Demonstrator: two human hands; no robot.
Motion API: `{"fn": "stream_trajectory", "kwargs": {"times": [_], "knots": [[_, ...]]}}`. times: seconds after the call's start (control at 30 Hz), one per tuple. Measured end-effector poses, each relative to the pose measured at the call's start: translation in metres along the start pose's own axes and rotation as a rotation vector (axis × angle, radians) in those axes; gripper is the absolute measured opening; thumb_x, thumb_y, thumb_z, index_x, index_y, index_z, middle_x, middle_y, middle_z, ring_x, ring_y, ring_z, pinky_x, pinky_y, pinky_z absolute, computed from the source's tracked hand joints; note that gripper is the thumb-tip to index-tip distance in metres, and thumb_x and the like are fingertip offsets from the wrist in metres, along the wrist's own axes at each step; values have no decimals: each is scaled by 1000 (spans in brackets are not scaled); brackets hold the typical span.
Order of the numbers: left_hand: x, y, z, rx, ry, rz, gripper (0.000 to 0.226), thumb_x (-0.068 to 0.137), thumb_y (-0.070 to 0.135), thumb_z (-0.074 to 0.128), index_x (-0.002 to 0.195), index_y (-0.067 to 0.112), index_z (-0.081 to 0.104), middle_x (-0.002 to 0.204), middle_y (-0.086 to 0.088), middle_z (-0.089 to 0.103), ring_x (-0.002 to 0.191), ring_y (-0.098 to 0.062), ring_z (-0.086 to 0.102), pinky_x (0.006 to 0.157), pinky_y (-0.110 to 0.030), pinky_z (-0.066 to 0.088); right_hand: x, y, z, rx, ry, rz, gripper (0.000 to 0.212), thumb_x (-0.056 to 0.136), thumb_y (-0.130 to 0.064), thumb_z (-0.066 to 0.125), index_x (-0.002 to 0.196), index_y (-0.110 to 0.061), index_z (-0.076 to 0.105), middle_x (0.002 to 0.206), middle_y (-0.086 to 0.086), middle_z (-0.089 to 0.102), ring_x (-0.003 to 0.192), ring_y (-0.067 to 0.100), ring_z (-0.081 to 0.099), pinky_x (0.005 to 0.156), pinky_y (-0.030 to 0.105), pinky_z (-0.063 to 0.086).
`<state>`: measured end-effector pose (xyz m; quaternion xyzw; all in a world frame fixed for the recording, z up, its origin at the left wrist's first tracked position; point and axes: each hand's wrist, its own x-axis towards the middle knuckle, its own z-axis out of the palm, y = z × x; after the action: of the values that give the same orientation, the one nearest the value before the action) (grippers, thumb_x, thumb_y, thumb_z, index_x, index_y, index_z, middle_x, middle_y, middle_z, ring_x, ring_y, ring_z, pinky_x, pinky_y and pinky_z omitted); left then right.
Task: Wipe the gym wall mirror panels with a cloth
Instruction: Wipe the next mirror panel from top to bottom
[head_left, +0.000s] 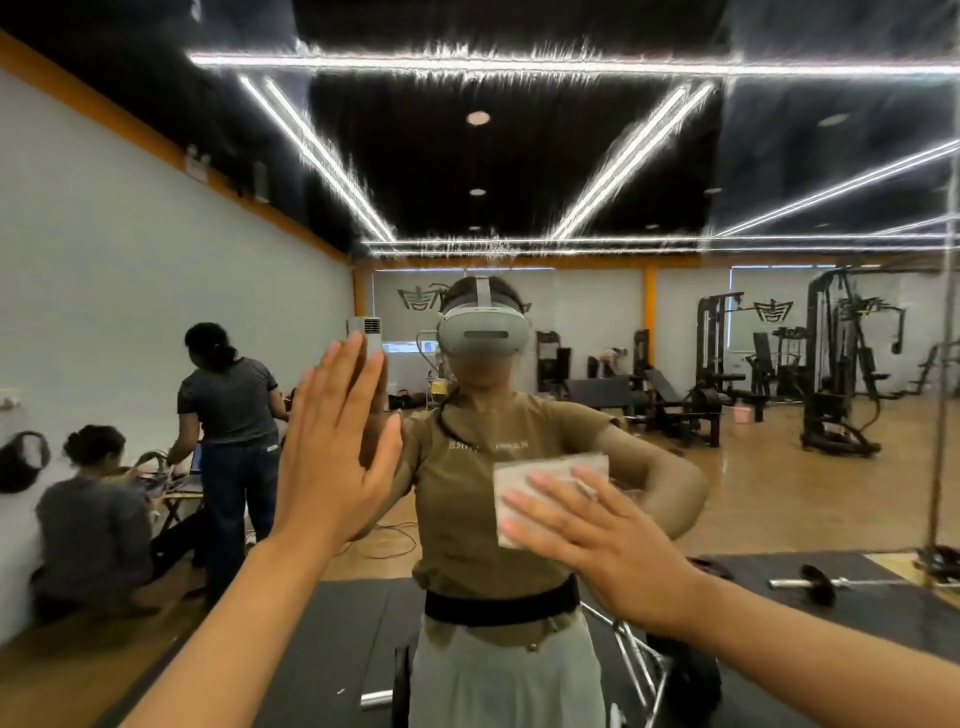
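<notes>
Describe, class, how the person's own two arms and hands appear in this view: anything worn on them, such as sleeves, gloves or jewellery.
Both forearms are bare right to the frame's lower edge, with no sleeve on them. The left hand and right hand wear no gloves, and no rings, watch or bracelet show. In the mirror the reflection wears a short-sleeved olive-brown T-shirt, its sleeves ending above the elbows.

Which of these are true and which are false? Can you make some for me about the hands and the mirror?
1. The right hand presses a white cloth flat on the mirror. True.
2. The left hand holds a spray bottle. False: it is bare, with straight fingers flat against the glass.
3. The cloth is up near the ceiling lights. False: it sits at chest height of the reflection.
4. Both hands have straight fingers. True.
</notes>
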<state>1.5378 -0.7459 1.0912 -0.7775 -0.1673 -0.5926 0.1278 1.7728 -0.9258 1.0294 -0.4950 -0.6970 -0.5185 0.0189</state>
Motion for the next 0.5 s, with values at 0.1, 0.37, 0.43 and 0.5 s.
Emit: {"fn": "stream_trajectory", "kwargs": {"times": [0.1, 0.37, 0.43, 0.5], "knots": [[-1, 0, 0, -4, 2, -6, 66, 97, 38, 41, 156, 14, 25, 166, -1, 13, 153, -15, 5, 123, -29, -4, 8, 14, -11, 8, -13, -62, 71, 87, -15, 42, 155, -24, 26, 163, 0, 22, 151, 21, 18, 122, 43, 11], [-2, -4, 4, 26, 10, 24, 66, 97, 36, 42, 156, 13, 24, 166, -1, 12, 153, -19, 8, 125, -36, 1, 148, 153, -98, 75, 383, 459, 52, 97, -5, 43, 148, -16, 41, 157, 11, 35, 148, 32, 24, 117, 58, 20], [-2, -3, 3, 20, 16, 27, 65, 97, 36, 42, 156, 13, 26, 166, -2, 13, 153, -19, 9, 125, -35, 1, 171, 162, -107, 90, 434, 551, 52, 97, -8, 39, 148, -15, 42, 156, 13, 35, 147, 34, 25, 118, 58, 18], [-1, -4, 3, 21, 23, 31, 65, 97, 36, 42, 155, 12, 27, 166, -3, 15, 153, -19, 9, 125, -36, 1, 177, 148, -100, 86, 459, 555, 54, 96, -4, 41, 149, -14, 41, 156, 13, 35, 147, 35, 25, 118, 54, 17]]}}
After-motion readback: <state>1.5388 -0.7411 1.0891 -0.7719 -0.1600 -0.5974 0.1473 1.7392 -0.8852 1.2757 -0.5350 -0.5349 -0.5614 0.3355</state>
